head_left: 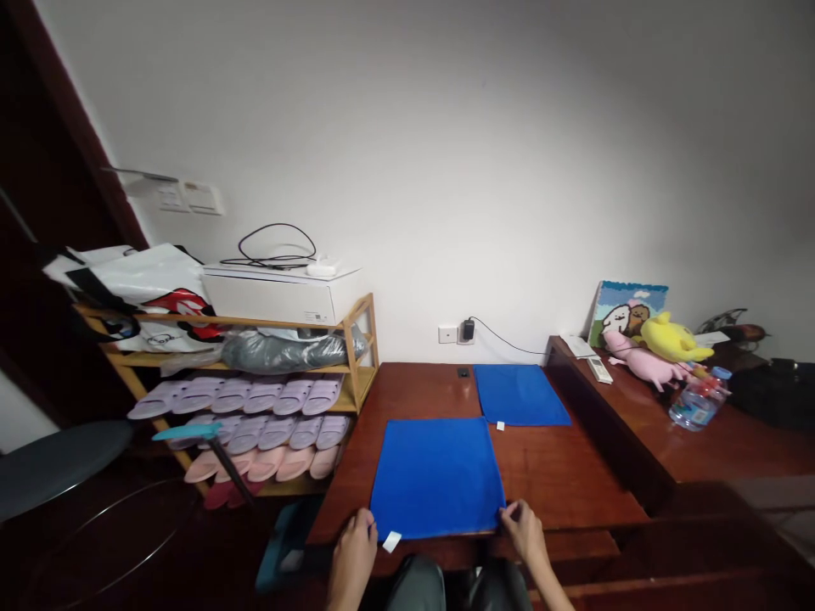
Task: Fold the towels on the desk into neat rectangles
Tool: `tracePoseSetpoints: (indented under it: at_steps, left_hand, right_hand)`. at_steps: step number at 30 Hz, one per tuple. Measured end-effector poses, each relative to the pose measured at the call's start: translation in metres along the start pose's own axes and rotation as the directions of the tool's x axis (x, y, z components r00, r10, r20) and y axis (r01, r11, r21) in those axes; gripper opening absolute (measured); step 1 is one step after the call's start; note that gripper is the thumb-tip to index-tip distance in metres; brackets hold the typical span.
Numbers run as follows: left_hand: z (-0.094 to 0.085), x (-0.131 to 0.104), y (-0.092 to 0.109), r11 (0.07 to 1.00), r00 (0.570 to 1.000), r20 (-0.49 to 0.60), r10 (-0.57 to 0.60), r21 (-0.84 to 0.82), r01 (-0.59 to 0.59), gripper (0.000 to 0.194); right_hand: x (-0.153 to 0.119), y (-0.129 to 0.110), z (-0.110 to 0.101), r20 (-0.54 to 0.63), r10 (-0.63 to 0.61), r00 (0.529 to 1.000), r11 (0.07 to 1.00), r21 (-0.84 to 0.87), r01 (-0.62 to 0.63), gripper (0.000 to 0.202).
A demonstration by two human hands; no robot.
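A blue cloth [438,475] lies spread flat on the brown wooden table [413,390], its near edge by the table's front. My left hand [355,552] pinches its near left corner, beside a small white tag [392,541]. At the near right corner, my right hand [522,528] has thumb and fingers closed on the cloth's edge. Behind and to the right lies a second blue cloth [522,395], also flat, with a white tag [500,426] at its near edge. Neither hand touches that one.
Left of the table stands a wooden shoe rack [360,339] with several slippers [261,396] and a white box [273,297] on top. On the right, a higher desk [643,433] holds plush toys [671,335], a plastic bottle [699,403] and a remote [599,370].
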State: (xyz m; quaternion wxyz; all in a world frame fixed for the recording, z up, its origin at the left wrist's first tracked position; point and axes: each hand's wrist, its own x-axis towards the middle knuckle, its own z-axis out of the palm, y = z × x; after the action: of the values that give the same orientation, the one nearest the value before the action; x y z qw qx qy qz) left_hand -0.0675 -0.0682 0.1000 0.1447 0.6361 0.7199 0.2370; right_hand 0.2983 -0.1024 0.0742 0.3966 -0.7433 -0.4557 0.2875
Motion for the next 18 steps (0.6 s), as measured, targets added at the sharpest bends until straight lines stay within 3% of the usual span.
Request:
tracePoseSetpoints:
  at_steps: [4, 7, 8, 10, 13, 16, 18]
  left_hand:
    - [-0.006, -0.004, 0.005, 0.948, 0.987, 0.054, -0.152, -0.275, 0.161, 0.013]
    - [-0.015, -0.009, 0.008, 0.912, 0.981, 0.093, -0.168, -0.363, 0.191, 0.006]
    - [-0.021, -0.012, 0.012, 0.872, 0.979, 0.120, -0.163, -0.446, 0.200, 0.013]
    - [-0.041, -0.019, 0.027, 0.685, 0.971, 0.196, -0.140, -0.688, 0.238, 0.036]
    - [-0.082, -0.027, 0.064, 0.272, 0.948, 0.307, -0.084, -0.908, 0.318, 0.060]
    - [-0.112, -0.024, 0.112, 0.138, 0.942, 0.333, -0.041, -0.932, 0.336, 0.051]
    - [-0.119, -0.011, 0.145, 0.101, 0.939, 0.344, 0.010, -0.934, 0.341, 0.039]
  right_hand:
    - [-0.005, -0.006, -0.009, 0.024, -0.020, 1.000, 0.978, 0.208, 0.014, 0.060]
    - [-0.019, -0.014, -0.031, 0.062, -0.062, 0.996, 0.922, 0.386, 0.034, 0.076]
    - [-0.025, -0.019, -0.043, 0.074, -0.074, 0.995, 0.908, 0.418, 0.037, 0.077]
    - [-0.038, -0.030, -0.071, 0.084, -0.097, 0.992, 0.898, 0.437, 0.051, 0.075]
    - [-0.053, -0.048, -0.121, 0.044, -0.082, 0.996, 0.866, 0.498, 0.049, 0.067]
    - [-0.054, -0.063, -0.168, -0.024, 0.020, 1.000, 0.795, 0.607, -0.001, 0.064]
    - [-0.043, -0.071, -0.195, -0.060, 0.066, 0.996, 0.750, 0.662, -0.010, 0.063]
